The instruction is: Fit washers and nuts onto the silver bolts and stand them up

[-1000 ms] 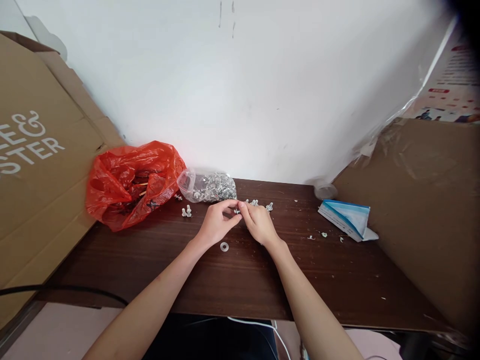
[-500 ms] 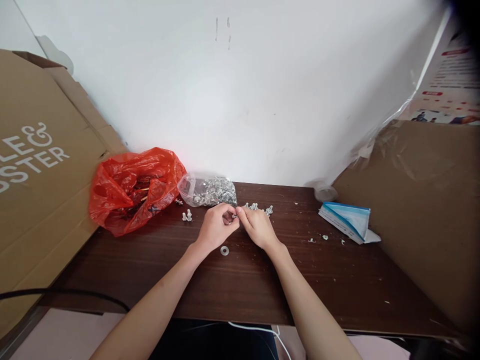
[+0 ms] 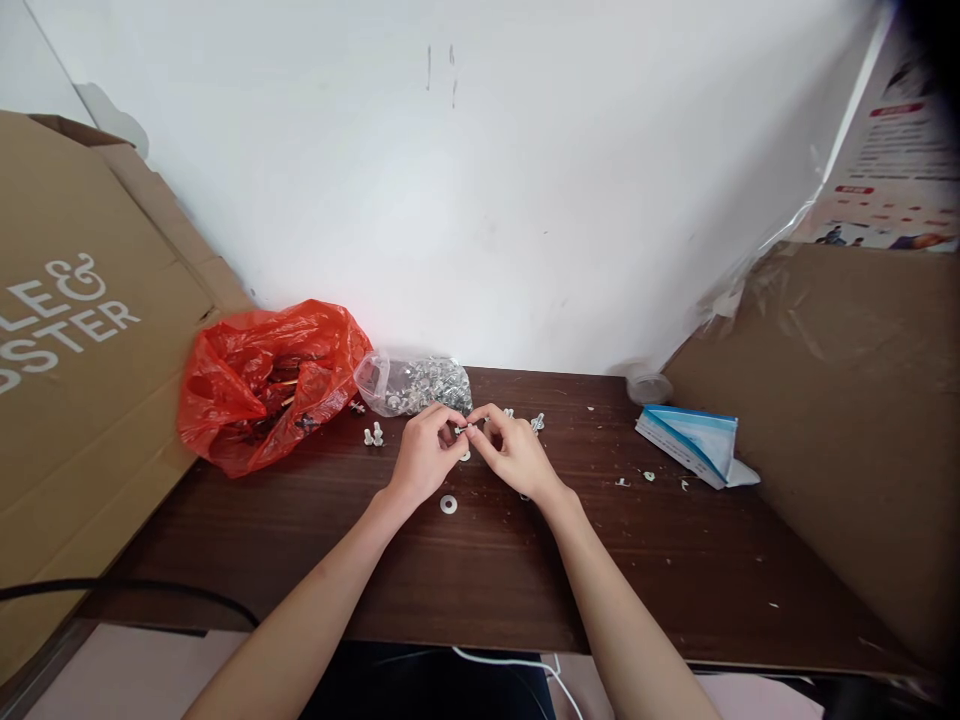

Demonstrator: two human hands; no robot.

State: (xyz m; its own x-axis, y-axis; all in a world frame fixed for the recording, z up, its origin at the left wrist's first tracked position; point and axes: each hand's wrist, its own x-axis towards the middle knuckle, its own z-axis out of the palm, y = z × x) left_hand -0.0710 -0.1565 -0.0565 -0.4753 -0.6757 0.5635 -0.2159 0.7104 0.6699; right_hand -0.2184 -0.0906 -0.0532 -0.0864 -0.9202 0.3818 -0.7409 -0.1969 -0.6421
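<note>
Just above the table, my left hand pinches a small metal bolt between thumb and fingers. The fingertips of my right hand are closed at the other end of this bolt, touching the left fingertips. Much of the bolt is hidden by the fingers. Below them lies a flat washer, and a second, smaller washer shows partly beside my left thumb. A few bolts stand behind my right hand. To the left, a pair of bolts stands upright on the table.
A clear plastic bag full of metal hardware lies by the wall. A red plastic bag sits left of it, against a cardboard box. On the right are a blue and white packet and scraps on the dark table.
My right fingers have shifted from lying over the bolt to a rounded fingertip pinch at its end. The smaller washer below the hands has come into view.
</note>
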